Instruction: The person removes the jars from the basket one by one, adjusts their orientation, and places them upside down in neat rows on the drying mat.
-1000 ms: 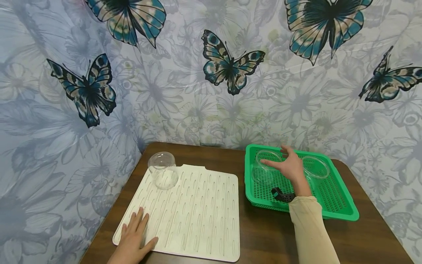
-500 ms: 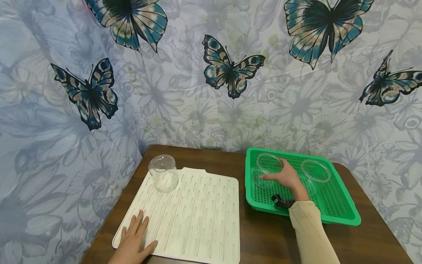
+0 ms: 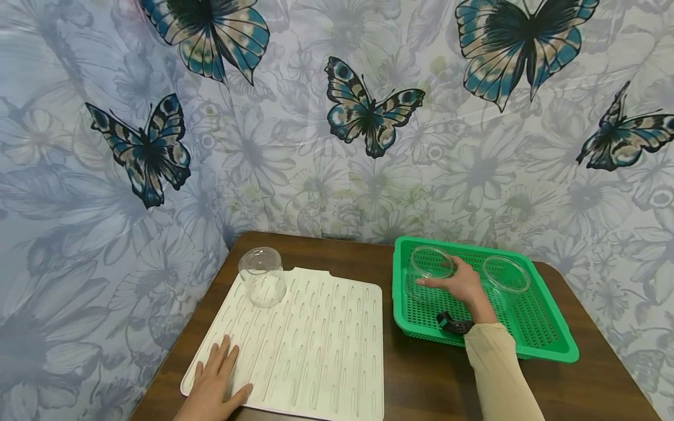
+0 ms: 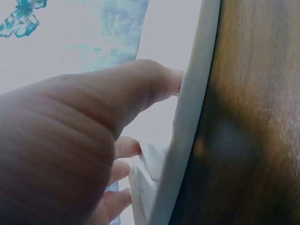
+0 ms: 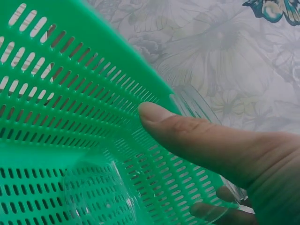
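My left hand [image 3: 213, 380] rests with fingers spread on the near left part of a white ridged drying mat [image 3: 310, 345]. In the left wrist view, the thumb [image 4: 140, 86] lies at the mat's raised edge. A clear cup [image 3: 263, 275] stands upside down on the mat's far left corner. Inside the green basket [image 3: 547, 310], my right hand [image 3: 464, 286] grips a second clear cup [image 3: 429, 266], rim up, thumb on its near side and fingers behind it. The right wrist view shows the thumb [image 5: 187, 133] across the cup's wall, with some fingers seen through it.
Another clear cup [image 3: 506, 275] stands rim up in the basket's right part. A black strapped device [image 3: 454, 323] shows beside the right wrist. Mat and basket lie on a brown wooden table [image 3: 411, 374]. A butterfly-printed cloth [image 3: 474, 193] hangs behind.
My right hand has come down from above the basket and its fingers have closed round the left cup. The left hand stays in place on the mat.
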`<action>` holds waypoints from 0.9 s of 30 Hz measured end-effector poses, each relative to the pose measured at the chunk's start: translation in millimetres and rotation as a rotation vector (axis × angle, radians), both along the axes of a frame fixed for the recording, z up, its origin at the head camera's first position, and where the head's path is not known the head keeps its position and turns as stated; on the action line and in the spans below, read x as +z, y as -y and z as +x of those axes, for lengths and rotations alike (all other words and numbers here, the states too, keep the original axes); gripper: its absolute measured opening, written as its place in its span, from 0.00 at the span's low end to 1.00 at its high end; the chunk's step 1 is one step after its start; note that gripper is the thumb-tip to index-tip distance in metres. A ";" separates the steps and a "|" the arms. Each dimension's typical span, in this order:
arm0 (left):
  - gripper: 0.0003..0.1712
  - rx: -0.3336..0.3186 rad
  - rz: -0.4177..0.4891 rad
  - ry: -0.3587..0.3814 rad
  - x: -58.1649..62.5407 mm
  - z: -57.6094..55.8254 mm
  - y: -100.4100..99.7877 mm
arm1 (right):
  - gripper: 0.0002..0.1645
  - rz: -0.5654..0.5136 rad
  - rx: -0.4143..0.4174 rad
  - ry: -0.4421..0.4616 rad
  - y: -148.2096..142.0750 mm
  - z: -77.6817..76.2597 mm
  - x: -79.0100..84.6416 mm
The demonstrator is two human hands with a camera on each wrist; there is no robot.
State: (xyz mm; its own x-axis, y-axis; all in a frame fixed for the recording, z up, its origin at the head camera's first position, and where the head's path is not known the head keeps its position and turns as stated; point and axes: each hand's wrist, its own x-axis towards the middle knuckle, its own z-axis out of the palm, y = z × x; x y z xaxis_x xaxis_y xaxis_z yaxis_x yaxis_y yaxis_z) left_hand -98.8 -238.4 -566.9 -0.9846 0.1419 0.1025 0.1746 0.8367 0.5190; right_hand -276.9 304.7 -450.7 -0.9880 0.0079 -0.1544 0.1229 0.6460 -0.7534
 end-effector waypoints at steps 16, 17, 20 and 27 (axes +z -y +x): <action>0.50 -0.003 -0.102 0.032 32.2 -2.3 -2.3 | 0.72 0.057 -0.023 -0.183 7.8 21.6 23.6; 0.50 0.006 -0.108 0.012 36.0 -3.2 -3.2 | 0.72 0.058 -0.021 -0.204 10.3 24.3 26.3; 0.51 0.032 -0.087 -0.036 49.3 -6.5 -8.7 | 0.71 0.056 -0.017 -0.262 18.4 33.0 33.9; 0.51 -0.013 0.014 -0.195 88.9 -25.1 -29.5 | 0.65 0.073 -0.018 -0.454 37.1 51.2 48.5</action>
State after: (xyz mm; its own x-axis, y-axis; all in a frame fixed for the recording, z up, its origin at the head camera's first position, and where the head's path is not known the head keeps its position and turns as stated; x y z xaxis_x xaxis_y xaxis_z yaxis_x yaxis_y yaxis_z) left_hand -123.9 -208.9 -477.9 -0.9439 0.1517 0.2935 0.2838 0.8269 0.4855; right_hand -225.7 267.6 -402.2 -0.9552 0.0202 0.2953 -0.1972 0.7005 -0.6859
